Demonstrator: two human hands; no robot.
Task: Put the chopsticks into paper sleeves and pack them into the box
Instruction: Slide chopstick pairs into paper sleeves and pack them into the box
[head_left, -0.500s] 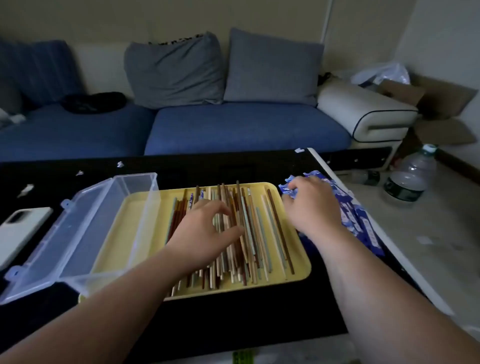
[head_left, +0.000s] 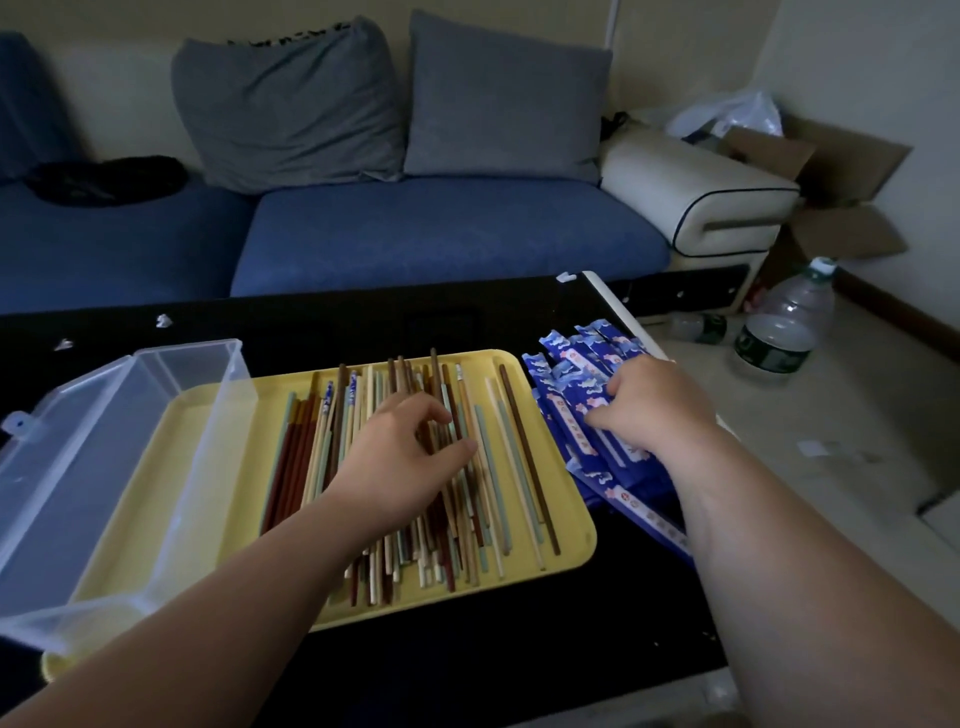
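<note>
Paper sleeves (head_left: 569, 371): blue, white cloud print, a pale strip of characters down each, too small to read. They lie heaped on the black desk (head_left: 395, 325), touching the right rim of the yellow tray (head_left: 574, 543).

Chopsticks (head_left: 511, 457): loose in the tray, mixed brown, cream and pale green.

Left hand (head_left: 402, 460) rests on them. Grip: fingers bent, thumb spread flat; cannot tell if any stick is pinched.

Right hand (head_left: 657, 410) rests on the sleeves. Grip: fingers curled under with the tips hidden, so a hold cannot be confirmed.

Clear box (head_left: 130, 441): open, overlapping the tray's left end, near corner cut off.

Water bottle (head_left: 782, 332) on the floor, green label illegible.
</note>
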